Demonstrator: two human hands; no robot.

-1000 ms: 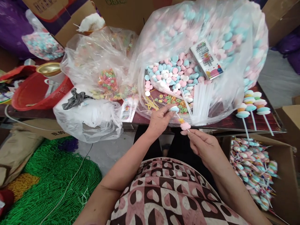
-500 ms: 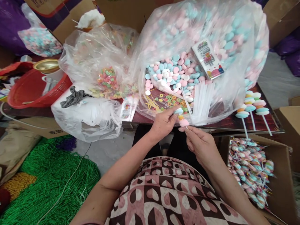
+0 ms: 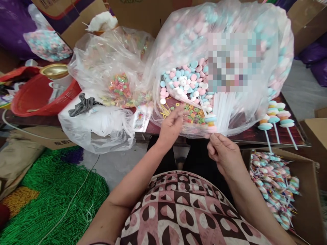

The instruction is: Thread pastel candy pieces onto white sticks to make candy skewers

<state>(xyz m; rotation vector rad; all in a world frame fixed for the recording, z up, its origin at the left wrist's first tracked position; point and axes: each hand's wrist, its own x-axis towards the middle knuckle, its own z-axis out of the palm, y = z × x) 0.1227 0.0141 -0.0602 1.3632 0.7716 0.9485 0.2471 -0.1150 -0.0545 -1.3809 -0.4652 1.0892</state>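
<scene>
Evidently pinched low, to spare the candies

The candy stack stood nearly upright near the front edge of the table, its lower end nipped between fingertips of the right hand. The left hand, blurred, hovered loosely spread by the candy rings, seemingly holding nothing. White sticks crowded behind. Rightward lay three candy skewers, handles toward the edge, probably for easy lifting; open room lay between both hands.
</scene>
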